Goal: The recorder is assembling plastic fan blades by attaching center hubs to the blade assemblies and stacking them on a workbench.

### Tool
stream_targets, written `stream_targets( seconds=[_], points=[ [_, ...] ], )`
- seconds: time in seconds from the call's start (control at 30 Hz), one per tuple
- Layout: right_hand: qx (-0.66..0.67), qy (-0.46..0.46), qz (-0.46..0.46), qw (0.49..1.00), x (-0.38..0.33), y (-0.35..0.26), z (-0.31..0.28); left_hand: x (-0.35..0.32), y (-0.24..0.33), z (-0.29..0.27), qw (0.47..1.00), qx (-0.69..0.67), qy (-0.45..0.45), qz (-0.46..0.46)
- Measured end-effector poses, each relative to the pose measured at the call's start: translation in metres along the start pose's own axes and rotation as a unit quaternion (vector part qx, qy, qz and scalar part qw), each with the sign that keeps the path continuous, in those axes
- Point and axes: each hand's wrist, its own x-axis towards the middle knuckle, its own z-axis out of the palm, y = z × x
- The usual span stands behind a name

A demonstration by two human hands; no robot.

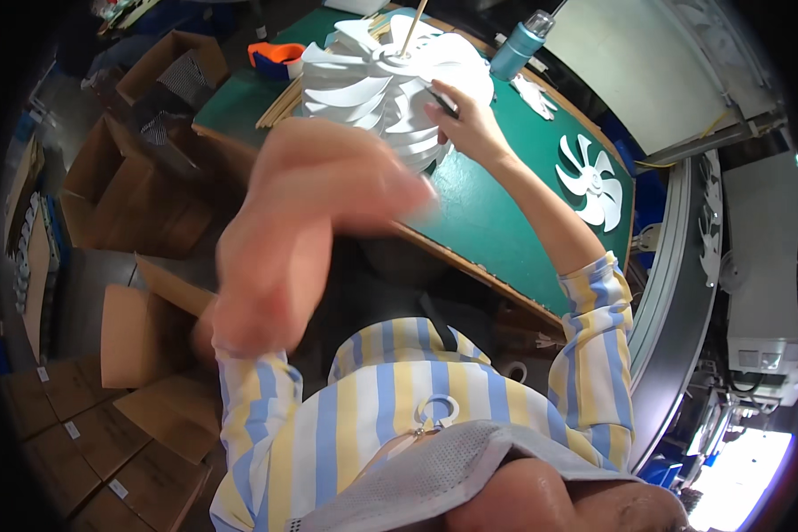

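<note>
Gripping a thin dark pen-like tool [443, 100], your right hand [470, 124] is resting against the stack of white fan blades [377, 89] at the upper middle of the frame, with the tool's tip touching the edge of an upper blade. Your left hand [328, 208] is hovering in mid-air near the centre of the frame, close to the camera and badly blurred; it is appearing loosely curled with nothing visible in it, though whether it is truly open or closed I cannot tell. That stack is sitting on a green work table [496, 213], threaded over a slim wooden rod [412, 27] poking up through the hub. A single white fan blade [591, 180] is lying flat on the table toward the upper right, well apart from the stack. A blue spray bottle [519, 44] is standing at the table's far edge, and an orange tape dispenser [275, 55] is sitting just beside the stack on its left. Open cardboard boxes [124, 177] are crowding the floor along the left of the frame. You are wearing a blue, yellow and white striped shirt [390, 390]. To do this step well, I would judge that you should be bracing the heel of your right hand on the blades, keeping the tool tip steady, and bringing your left hand down to hold the stack from turning on its rod.
</note>
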Motion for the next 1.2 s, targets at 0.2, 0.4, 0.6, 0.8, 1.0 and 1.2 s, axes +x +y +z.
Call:
stream_targets(
  seconds=[0.2,0.4,0.6,0.8,1.0,1.2],
  points=[
    [-0.047,-0.013,0.001,0.999,-0.007,-0.006,-0.007,-0.001,0.056,0.047,0.971,-0.233,0.055,-0.007],
    [0.05,0.044,0.042,0.997,-0.037,0.03,-0.043,-0.011,0.064,0.061,0.964,-0.256,0.066,-0.038],
    [0.132,0.153,0.155,0.967,-0.077,0.125,-0.088,-0.011,0.058,0.076,0.957,-0.276,0.061,-0.061],
    [0.155,0.222,0.181,0.946,-0.124,0.226,-0.113,-0.004,0.057,0.086,0.956,-0.274,0.055,-0.087],
    [0.197,0.333,0.367,0.846,-0.154,0.335,-0.12,0.007,0.054,0.105,0.956,-0.268,0.043,-0.112],
    [0.344,0.376,0.395,0.764,-0.165,0.412,-0.129,0.021,0.049,0.128,0.958,-0.249,0.034,-0.136]
  ],
)
